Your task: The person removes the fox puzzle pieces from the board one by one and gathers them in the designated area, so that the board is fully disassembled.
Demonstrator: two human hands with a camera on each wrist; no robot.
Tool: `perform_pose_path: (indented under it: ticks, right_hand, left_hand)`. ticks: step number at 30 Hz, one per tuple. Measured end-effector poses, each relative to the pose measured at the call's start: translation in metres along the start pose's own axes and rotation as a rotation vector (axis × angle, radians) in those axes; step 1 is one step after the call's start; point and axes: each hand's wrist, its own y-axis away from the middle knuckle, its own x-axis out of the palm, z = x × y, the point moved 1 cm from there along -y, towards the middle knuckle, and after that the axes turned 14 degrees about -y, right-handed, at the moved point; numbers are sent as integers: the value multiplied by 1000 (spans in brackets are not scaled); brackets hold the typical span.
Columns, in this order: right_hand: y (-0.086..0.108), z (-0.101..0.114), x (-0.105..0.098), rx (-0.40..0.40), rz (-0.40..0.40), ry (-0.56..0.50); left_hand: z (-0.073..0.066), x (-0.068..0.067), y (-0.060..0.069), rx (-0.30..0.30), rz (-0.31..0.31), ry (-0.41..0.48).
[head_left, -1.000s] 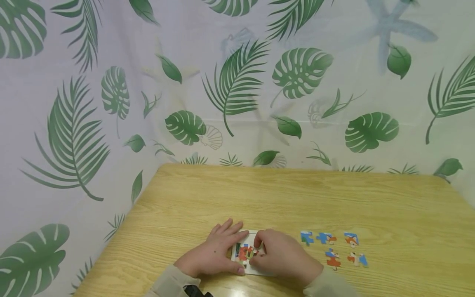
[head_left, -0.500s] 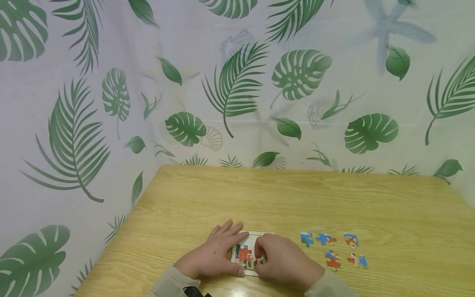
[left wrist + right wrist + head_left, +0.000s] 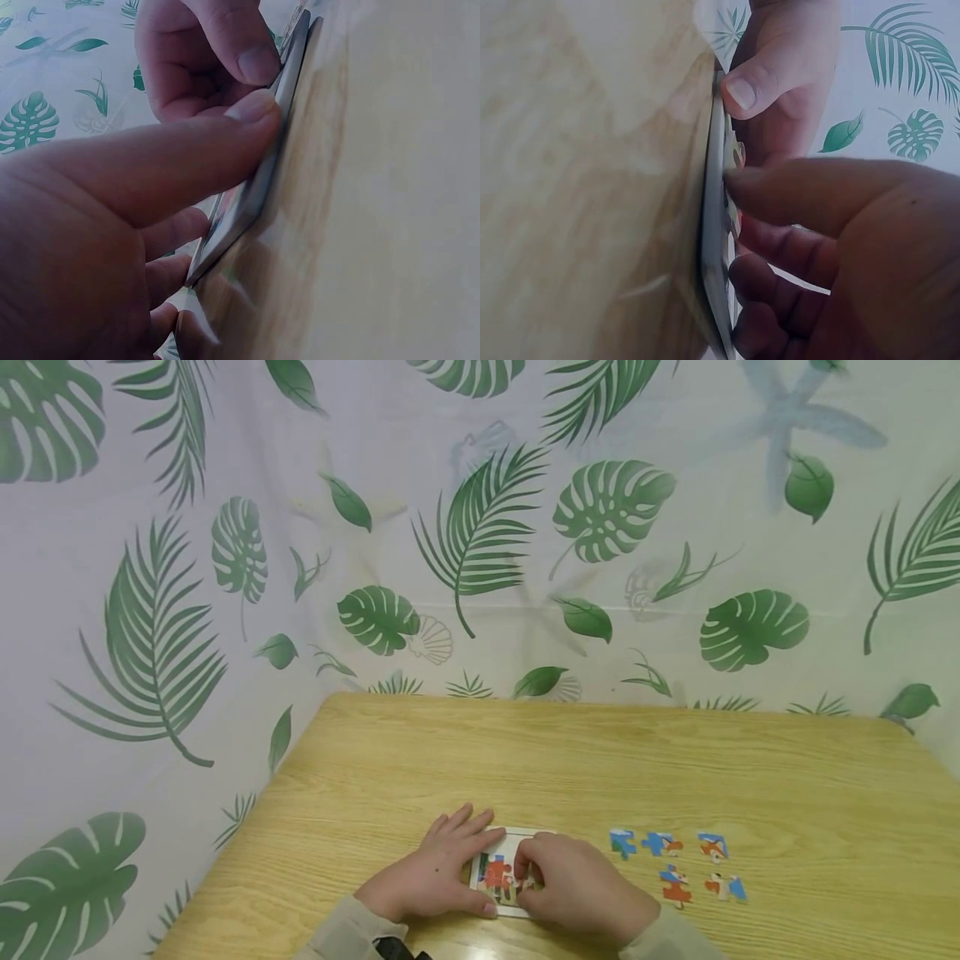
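A small white-framed puzzle tray (image 3: 516, 842) lies flat at the front of the table, with red, green and tan jigsaw pieces (image 3: 495, 872) fitted in its lower left. My left hand (image 3: 435, 870) spreads over the tray's left side, its fingers fairly straight and its thumb resting on the near edge (image 3: 259, 191). Over the tray's lower right, my right hand (image 3: 581, 885) bends thumb and index finger together on a jigsaw piece (image 3: 523, 884) that they mostly hide. In the right wrist view, the right thumb (image 3: 772, 193) meets the tray's rim (image 3: 714, 187).
Several loose jigsaw pieces lie right of the tray, among them a blue-green one (image 3: 622, 841), a fox-faced one (image 3: 712, 846) and a red one (image 3: 676, 887). The wood-grain table (image 3: 600, 760) runs back to a leaf-printed curtain (image 3: 510, 652).
My right fingers have shifted slightly down and right over the tray, bringing the piece down into its lower right. My left hand and the loose pieces stay put.
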Motion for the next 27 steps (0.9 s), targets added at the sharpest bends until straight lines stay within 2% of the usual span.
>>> perform_pose_path:
  ticks: [10, 17, 24, 27]
  right_hand:
    - [0, 0, -2, 14, 6, 8]
    - [-1, -4, -8, 66, -13, -39]
    - [0, -5, -9, 18, 13, -19]
    - [-2, -4, -8, 39, 8, -27]
  left_hand:
    - [1, 0, -1, -5, 6, -7]
    - [0, -2, -2, -10, 22, -1]
    - [-1, -2, -1, -7, 18, -7]
    - [-2, -2, 0, -9, 16, -6]
